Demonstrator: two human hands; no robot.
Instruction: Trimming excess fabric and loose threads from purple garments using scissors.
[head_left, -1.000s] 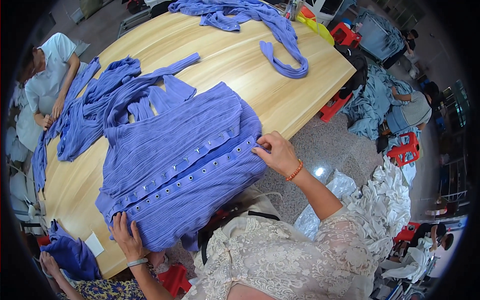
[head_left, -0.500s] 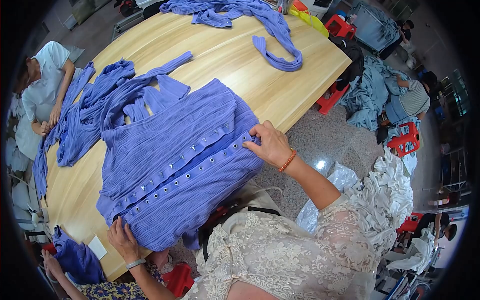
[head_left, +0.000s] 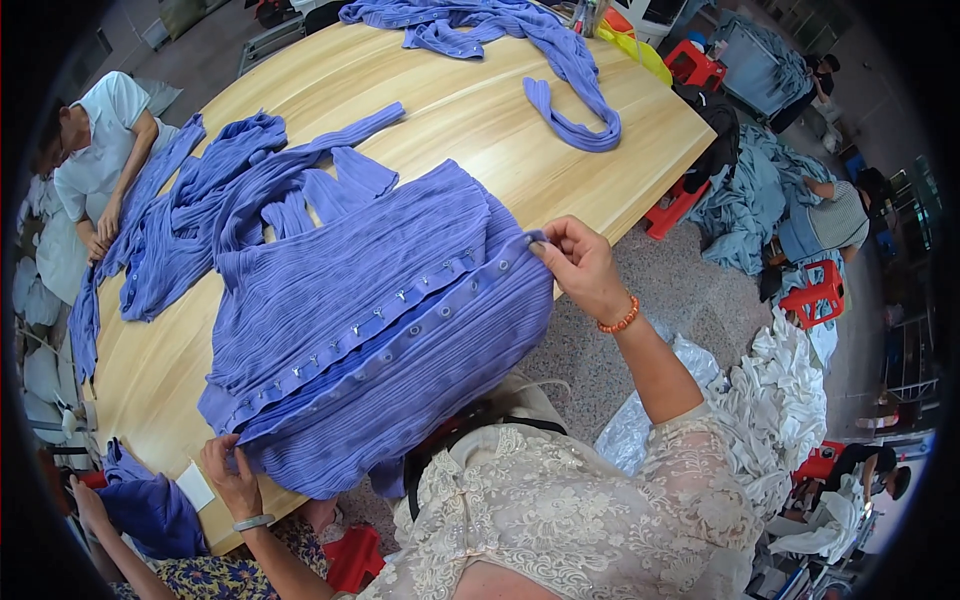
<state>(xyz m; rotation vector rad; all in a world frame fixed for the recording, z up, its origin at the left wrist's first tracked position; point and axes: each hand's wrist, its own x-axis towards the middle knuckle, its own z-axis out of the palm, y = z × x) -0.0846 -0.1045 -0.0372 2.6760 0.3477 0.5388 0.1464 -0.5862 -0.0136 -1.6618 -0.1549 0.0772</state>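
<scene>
A blue-purple ribbed garment (head_left: 330,290) lies spread over the near edge of a wooden table, its front opening running from lower left to upper right. Hooks line one edge of the opening, ring-shaped fasteners the other. My right hand (head_left: 585,262), with an orange bead bracelet, pinches the upper right end of the near edge and holds it slightly raised. At the lower left end, my left hand (head_left: 232,478) pinches the same edge between thumb and fingers. Part of the garment hangs over the table edge toward me.
More purple garments lie on the wooden table (head_left: 450,120). At the left a person (head_left: 112,150) in white handles one; another person's hand (head_left: 90,505) is near a darker purple cloth (head_left: 155,515). Red stools (head_left: 815,295), a clear plastic bag (head_left: 640,425) and heaps of cloth (head_left: 760,400) occupy the floor at right.
My right hand has lifted the near edge's upper right end and drawn it outward, turning the edge so the ring fasteners look paler. My left hand stays at the lower left end.
</scene>
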